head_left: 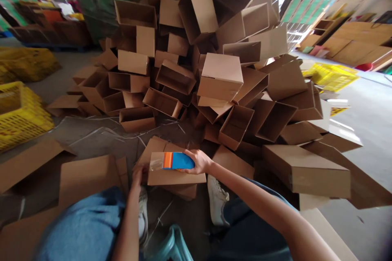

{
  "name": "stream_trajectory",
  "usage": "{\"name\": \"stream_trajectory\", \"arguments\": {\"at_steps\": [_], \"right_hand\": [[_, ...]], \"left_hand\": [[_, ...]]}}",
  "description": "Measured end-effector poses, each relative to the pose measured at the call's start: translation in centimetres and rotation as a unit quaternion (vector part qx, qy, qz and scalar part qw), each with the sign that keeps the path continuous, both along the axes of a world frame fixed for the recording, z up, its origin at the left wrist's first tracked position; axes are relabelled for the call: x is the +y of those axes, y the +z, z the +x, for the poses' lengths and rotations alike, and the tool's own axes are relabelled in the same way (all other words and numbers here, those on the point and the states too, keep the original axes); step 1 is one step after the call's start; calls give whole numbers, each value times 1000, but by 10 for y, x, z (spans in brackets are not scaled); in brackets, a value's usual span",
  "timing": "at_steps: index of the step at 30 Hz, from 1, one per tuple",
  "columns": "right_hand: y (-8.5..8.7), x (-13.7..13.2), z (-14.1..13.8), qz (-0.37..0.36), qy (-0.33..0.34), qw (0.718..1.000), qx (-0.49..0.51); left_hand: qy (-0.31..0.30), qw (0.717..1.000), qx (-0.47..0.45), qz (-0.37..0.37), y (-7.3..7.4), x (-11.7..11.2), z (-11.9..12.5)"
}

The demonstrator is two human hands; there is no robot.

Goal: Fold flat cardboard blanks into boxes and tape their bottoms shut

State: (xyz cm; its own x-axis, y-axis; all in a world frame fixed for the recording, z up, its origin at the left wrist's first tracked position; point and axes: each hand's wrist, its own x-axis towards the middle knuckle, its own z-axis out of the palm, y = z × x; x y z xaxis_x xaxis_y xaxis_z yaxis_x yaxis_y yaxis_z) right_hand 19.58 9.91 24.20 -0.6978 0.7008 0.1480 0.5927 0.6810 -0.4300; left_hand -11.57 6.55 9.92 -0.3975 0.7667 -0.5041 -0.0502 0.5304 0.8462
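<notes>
My right hand point(199, 161) is closed round a tape dispenser point(177, 160) with an orange and blue body and presses it against the top of a small cardboard box point(171, 177) on the floor between my feet. My left hand point(136, 173) touches the left end of that box; its fingers are curled at the edge, partly hidden. A strip of clear tape point(156, 164) shows at the dispenser's left end.
A tall heap of folded open cardboard boxes point(211, 61) rises just ahead. Flat cardboard sheets point(88, 175) lie left, a closed box point(306, 169) right. Yellow plastic crates point(18, 114) stand at the left and another point(332, 75) far right. A teal stool point(171, 244) is under me.
</notes>
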Motion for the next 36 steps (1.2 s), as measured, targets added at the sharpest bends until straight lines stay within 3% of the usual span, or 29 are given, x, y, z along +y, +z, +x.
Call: {"name": "stream_trajectory", "arguments": {"at_steps": [4, 12, 15, 21, 31, 36], "right_hand": [[-2, 0, 1, 3, -1, 1000, 6], [4, -1, 0, -4, -7, 1000, 1], [6, -1, 0, -9, -13, 1000, -1], [1, 2, 1, -8, -12, 1000, 6], [1, 5, 1, -14, -14, 1000, 5], [0, 5, 2, -14, -11, 1000, 11]], "left_hand": [[52, 997, -54, 28, 19, 6, 5], [40, 995, -93, 21, 47, 3, 5], [29, 996, -87, 2, 51, -2, 3], [-54, 996, -64, 12, 50, -9, 1], [-96, 994, -49, 28, 50, -12, -1], [-104, 993, 6, 50, 53, -10, 1]]}}
